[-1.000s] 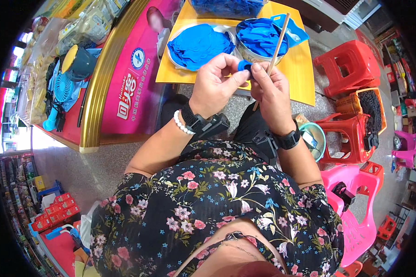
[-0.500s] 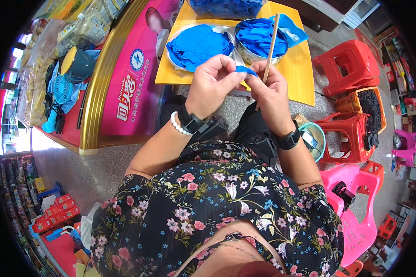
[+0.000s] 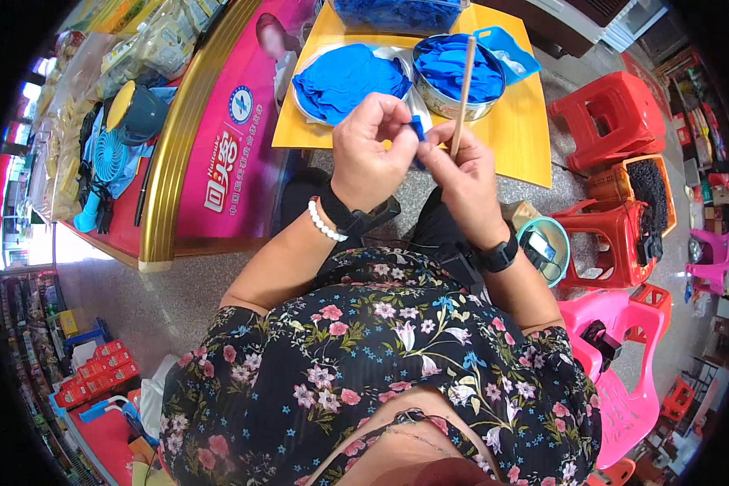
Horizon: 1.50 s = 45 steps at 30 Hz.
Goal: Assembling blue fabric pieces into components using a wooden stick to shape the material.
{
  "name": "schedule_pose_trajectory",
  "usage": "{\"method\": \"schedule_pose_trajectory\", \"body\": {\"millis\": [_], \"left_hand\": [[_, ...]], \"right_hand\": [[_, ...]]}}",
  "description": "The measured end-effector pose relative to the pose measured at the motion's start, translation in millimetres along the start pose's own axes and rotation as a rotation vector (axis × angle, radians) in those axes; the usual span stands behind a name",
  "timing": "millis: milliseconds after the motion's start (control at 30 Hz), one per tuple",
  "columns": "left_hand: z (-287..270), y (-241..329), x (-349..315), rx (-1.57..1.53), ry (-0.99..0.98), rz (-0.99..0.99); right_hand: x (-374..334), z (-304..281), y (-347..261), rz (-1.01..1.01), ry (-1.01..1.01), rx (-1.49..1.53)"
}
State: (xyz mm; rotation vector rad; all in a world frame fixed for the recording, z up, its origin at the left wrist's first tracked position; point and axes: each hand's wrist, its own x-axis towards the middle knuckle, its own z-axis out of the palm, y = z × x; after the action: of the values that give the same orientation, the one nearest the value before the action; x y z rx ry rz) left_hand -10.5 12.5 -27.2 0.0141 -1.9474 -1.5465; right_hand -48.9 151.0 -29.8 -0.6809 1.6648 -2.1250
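Note:
My left hand [image 3: 373, 150] and my right hand [image 3: 464, 174] meet in front of my chest, fingers closed on a small folded piece of blue fabric [image 3: 418, 130]. A slim wooden stick [image 3: 464, 93] also stands in my right hand, tucked by the fingers and pointing away from me. Just beyond my left hand, a pile of flat blue fabric pieces [image 3: 350, 81] lies on a white plate. Behind the stick is a round tin [image 3: 454, 107] filled with more blue pieces [image 3: 454, 69].
The yellow table [image 3: 526, 154] also bears a clear box [image 3: 397, 16] of blue material and a blue tray [image 3: 514, 57]. A pink counter with a gold edge [image 3: 160, 162] runs along the left. Red stools [image 3: 611, 117], a teal basket [image 3: 555, 263] and a pink chair [image 3: 636, 340] stand at the right.
The blue fabric piece has turned from lying crosswise to standing more upright and looks more tightly folded. The stick has shifted left and tipped more upright; my right hand moved slightly nearer me.

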Motion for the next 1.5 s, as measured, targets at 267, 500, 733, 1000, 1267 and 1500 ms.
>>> {"method": "schedule_pose_trajectory", "body": {"millis": [267,500,733,1000,1267,1500], "left_hand": [[2,-3,2,-0.329,-0.091,-0.203],[-3,0,6,-0.344,-0.094,-0.229],[-6,1,3,-0.570,-0.221,-0.409],[-6,7,6,-0.553,-0.388,-0.363],[-13,11,8,-0.361,-0.327,-0.313],[-11,7,4,-0.068,-0.521,-0.077]], "right_hand": [[0,6,-15,-0.012,0.046,0.097],[-1,2,-5,-0.102,-0.111,-0.013],[5,-3,-18,0.189,0.012,0.288],[9,-13,-14,0.214,0.009,0.458],[12,-12,-14,0.109,0.098,0.273],[12,-9,-16,0.003,0.129,0.203]]}}
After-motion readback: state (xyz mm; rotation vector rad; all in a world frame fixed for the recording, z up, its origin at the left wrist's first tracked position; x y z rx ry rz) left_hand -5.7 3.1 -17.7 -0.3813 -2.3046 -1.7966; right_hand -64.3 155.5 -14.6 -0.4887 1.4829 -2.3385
